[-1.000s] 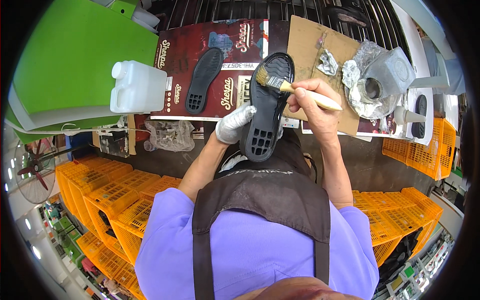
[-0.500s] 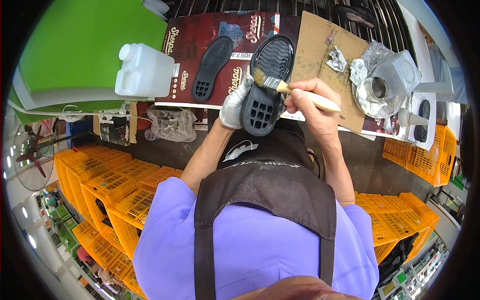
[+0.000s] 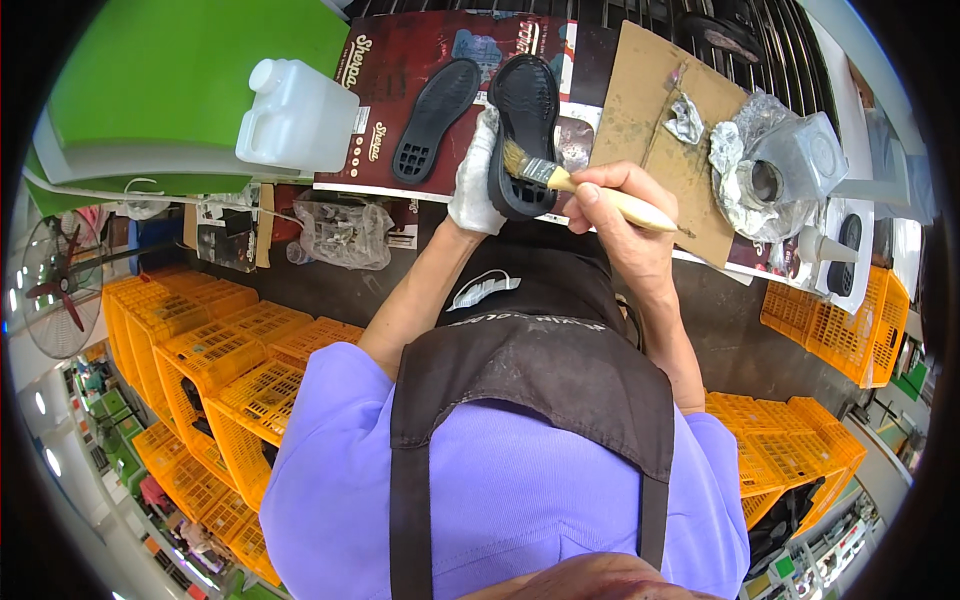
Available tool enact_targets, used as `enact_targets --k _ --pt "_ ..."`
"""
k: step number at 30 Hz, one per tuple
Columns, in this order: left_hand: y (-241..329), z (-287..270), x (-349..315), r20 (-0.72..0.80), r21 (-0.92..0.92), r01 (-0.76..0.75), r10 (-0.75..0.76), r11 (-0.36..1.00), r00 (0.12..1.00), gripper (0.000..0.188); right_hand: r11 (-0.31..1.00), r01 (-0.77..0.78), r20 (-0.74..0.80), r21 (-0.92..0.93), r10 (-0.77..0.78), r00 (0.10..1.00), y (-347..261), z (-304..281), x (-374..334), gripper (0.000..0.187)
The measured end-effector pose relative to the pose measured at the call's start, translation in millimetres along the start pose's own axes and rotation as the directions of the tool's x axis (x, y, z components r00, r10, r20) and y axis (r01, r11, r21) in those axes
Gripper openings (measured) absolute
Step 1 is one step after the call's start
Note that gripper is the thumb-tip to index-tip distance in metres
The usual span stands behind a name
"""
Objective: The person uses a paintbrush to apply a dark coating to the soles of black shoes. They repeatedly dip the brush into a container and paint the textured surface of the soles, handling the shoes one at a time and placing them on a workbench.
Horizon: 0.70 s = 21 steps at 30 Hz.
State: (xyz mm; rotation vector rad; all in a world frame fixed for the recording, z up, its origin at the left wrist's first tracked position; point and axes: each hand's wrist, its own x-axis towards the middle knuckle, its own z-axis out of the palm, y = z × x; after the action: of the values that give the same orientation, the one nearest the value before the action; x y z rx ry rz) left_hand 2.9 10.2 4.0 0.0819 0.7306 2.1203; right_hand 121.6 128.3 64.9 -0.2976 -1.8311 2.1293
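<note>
Holding a brush (image 3: 541,172) against a black sole (image 3: 528,105), above the counter's (image 3: 805,70) near edge.
Sole points lengthwise to far edge; left hand (image 3: 476,188) clasps its left side, right hand (image 3: 630,215) pinches the brush.

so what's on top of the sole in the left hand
The brush: its bristles and metal band lie over the sole near the square recesses of its heel end. The surface directly beneath them is covered and cannot be seen.

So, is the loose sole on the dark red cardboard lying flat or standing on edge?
Flat: the loose sole shows its whole broad face, grid included, against the dark red cardboard.
</note>
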Motion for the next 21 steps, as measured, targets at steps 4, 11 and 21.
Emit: enact_targets --k 4,11,21 --pt "4 -1 -2 -0.025 0.109 -0.022 0.025 0.994 0.999 0.05 1.0 0.005 0.026 0.004 -0.005 1.0 -3 0 -2 0.013" --pt "12 18 -5 -0.023 -0.126 0.026 -0.029 0.992 0.999 0.044 1.0 -0.006 0.056 -0.012 0.007 0.998 -16 4 -7 0.013" --pt "23 8 -15 0.067 0.09 0.192 -0.199 0.977 0.978 0.035 0.999 -0.025 0.157 -0.041 0.031 0.987 -22 5 -5 0.013"
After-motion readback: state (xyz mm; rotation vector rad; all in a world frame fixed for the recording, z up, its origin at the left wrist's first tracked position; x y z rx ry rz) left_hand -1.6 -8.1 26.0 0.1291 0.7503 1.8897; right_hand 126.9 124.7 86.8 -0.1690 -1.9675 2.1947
